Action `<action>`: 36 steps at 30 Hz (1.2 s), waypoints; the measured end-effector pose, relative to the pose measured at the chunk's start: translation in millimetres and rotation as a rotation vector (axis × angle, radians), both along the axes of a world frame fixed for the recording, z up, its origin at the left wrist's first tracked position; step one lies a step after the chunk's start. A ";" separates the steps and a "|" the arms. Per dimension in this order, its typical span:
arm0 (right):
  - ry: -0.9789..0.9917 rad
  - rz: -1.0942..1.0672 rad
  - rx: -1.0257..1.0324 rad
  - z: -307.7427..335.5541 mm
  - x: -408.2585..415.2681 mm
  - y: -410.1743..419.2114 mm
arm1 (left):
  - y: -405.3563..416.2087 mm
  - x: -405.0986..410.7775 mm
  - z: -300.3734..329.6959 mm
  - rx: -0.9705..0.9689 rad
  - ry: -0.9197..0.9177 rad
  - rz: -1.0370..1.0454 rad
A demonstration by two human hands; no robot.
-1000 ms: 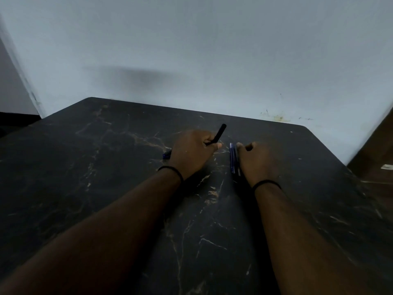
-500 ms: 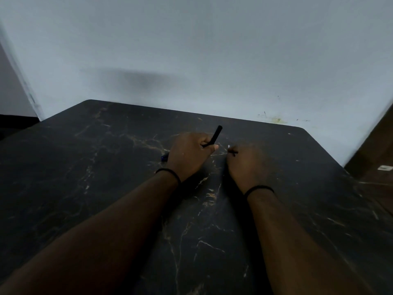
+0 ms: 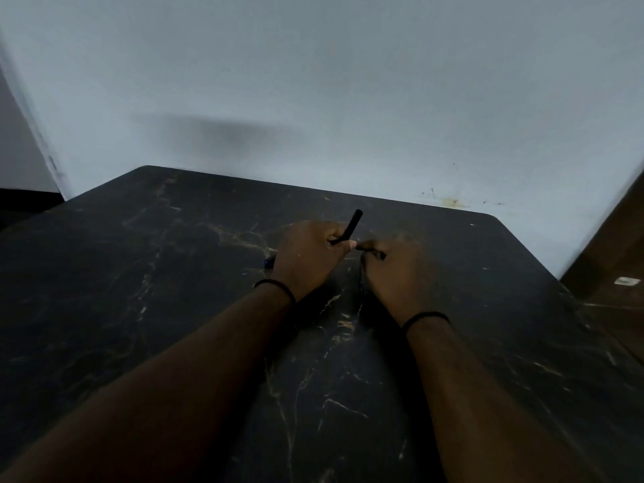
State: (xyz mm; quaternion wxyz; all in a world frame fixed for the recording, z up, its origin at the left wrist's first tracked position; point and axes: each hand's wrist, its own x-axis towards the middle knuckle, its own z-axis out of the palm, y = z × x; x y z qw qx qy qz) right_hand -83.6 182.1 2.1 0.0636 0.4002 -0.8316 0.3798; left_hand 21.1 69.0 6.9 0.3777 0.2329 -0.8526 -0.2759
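1. Hands, two. My left hand (image 3: 308, 254) is clenched round one black pen (image 3: 352, 223). My right hand (image 3: 395, 270) sits just beside it with its fingers curled in. The thumb tips of the two hands nearly meet.
2. Black pen, one. It rises out of the thumb side of my left fist, tilted away from me and toward my right hand, with its free end above my knuckles.
3. Blue tip (image 3: 268, 262), one. It shows just past the little-finger side of my left hand, low against the surface. I cannot tell whether my fist holds it or it lies loose.
4. Dark stub (image 3: 379, 254), one. It shows at the thumb side of my right hand, which is blurred. I cannot tell whether that hand grasps it.
5. Black wristbands, two. One is on my left wrist (image 3: 275, 285) and one on my right wrist (image 3: 425, 317).
6. Surface. A black marble-patterned tabletop (image 3: 139, 291) with pale gold veins and rounded far corners lies under both hands and forearms.
7. Room. A pale grey wall (image 3: 313, 81) stands beyond my hands, touching the far edge of the tabletop. It bears one soft shadow (image 3: 216, 134) beyond my left hand and one yellowish stain (image 3: 451, 202) beyond my right.
8. Outward of my right hand stands one brown panel (image 3: 613, 238), with one small white label (image 3: 627, 281) on it.
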 end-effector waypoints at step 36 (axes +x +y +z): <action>-0.119 -0.082 0.053 -15.3 -21.0 -4.0 | -0.9 -0.8 -0.4 0.010 -0.043 -0.002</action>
